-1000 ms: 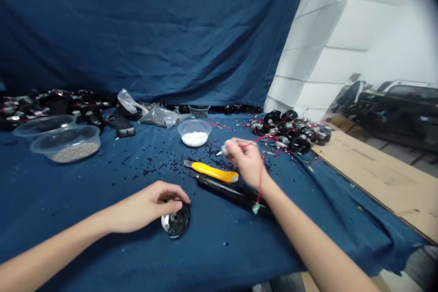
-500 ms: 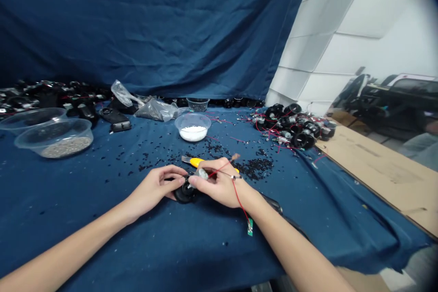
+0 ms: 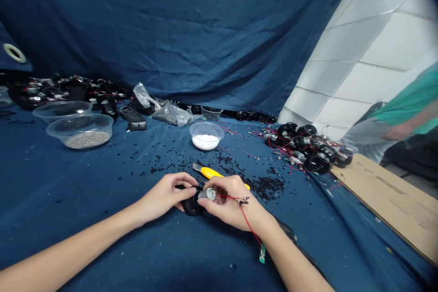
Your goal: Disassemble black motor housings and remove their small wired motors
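My left hand point(image 3: 176, 192) is closed around the left side of a round black plastic housing point(image 3: 192, 206), low over the blue cloth. Between the thumb and fingers of my right hand point(image 3: 227, 198) is a small silver motor point(image 3: 207, 194), tilted, with its lower end at the housing's opening. Whether the motor sits inside or only touches the rim I cannot tell. Red wires run from it across the back of my right hand to a small green circuit board point(image 3: 262, 253) hanging by my wrist. A yellow utility knife point(image 3: 210, 173) lies just beyond my right hand, partly covered by it.
Small black parts point(image 3: 268, 187) are scattered beyond my hands. A clear bowl of white pieces point(image 3: 206, 141) stands behind them, a bowl of small greyish parts point(image 3: 88, 138) at left. Wired motor assemblies point(image 3: 308, 146) are heaped at right, near cardboard point(image 3: 393, 205). A person point(image 3: 404, 114) stands beyond.
The motor now shows more plainly between my right fingers, tilted at the housing. The view has shifted left, and a person in a green top has come into sight at right.
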A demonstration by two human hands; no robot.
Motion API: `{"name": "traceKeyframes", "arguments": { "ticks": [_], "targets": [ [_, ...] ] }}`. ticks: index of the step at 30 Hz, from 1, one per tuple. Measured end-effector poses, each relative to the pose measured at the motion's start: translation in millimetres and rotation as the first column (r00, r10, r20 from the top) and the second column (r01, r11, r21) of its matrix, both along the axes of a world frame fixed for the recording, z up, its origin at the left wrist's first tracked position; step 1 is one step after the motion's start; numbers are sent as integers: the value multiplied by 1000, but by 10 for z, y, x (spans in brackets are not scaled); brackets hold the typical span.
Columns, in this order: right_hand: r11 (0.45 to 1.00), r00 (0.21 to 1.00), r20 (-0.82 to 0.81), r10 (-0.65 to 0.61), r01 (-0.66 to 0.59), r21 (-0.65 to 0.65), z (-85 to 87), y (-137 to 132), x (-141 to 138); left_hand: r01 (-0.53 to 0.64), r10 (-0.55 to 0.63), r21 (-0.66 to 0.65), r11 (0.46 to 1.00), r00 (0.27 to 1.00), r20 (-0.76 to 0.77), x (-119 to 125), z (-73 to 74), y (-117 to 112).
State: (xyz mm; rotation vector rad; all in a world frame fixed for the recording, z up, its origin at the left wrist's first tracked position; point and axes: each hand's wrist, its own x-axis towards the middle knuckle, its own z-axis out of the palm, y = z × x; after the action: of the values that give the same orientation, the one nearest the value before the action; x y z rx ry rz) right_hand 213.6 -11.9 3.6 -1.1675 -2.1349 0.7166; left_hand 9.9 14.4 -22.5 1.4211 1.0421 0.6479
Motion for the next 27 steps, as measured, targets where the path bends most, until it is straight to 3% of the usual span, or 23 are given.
{"name": "traceKeyframes", "arguments": {
  "ticks": [8,13,18,27],
  "targets": [
    [1000,995,-97,-7,5,-28,-36,12,4,21,-22,24,999,998,53,-9,-27,-29],
    [992,976,-218,-18,-10,-126,-32,12,5,35,-37,66,997,999,30,-9,-7,-53],
    [980,971,-239,-27,-22,-199,-10,-5,-15,43,-45,99,994,999,24,11,14,-69],
    [994,984,-175,4,-23,-105,-77,18,14,6,-6,114,993,1000,-1,40,-1,-89]
  ]
}}
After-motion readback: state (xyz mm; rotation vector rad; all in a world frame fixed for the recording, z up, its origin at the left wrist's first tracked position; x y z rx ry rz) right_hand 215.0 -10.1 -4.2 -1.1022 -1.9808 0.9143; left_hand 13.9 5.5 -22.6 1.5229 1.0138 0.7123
